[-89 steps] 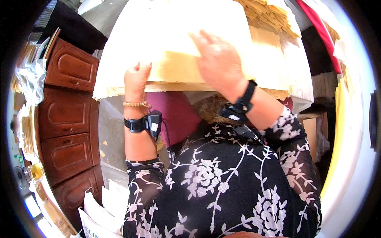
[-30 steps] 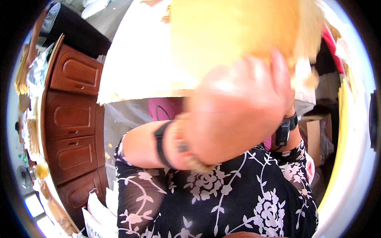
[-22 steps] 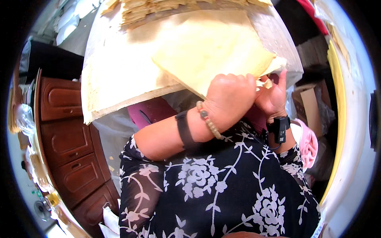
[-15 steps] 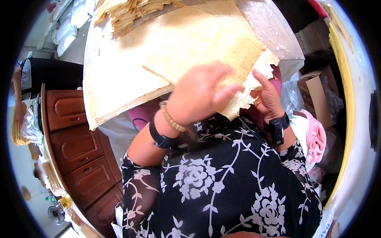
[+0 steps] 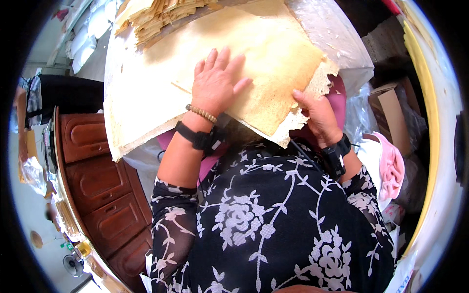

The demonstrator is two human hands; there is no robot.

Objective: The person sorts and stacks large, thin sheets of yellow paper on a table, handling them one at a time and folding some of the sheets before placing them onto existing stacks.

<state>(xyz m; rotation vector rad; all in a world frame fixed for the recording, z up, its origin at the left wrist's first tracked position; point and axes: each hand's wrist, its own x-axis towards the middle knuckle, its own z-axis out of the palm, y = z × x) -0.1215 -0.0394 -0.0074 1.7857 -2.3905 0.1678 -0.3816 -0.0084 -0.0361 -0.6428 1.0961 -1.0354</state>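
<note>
Right hand (image 5: 320,115): thumb over the ragged, pale edge of a yellow sheet (image 5: 278,63), fingers curled below, pinching it. Left hand (image 5: 215,80): fingers spread, palm down on the sheet's left part, gripping nothing. Sheet lies aslant on a table (image 5: 337,39), its near right corner jutting past the table edge toward the person's lap. Stack of thin, uneven sheets (image 5: 159,19) at the table's far left. Right of the person: pink cloth (image 5: 391,166), opened cardboard box (image 5: 391,112). Left: reddish-brown cabinet (image 5: 102,180); beyond it, a co-worker's striped sleeve (image 5: 34,100).
</note>
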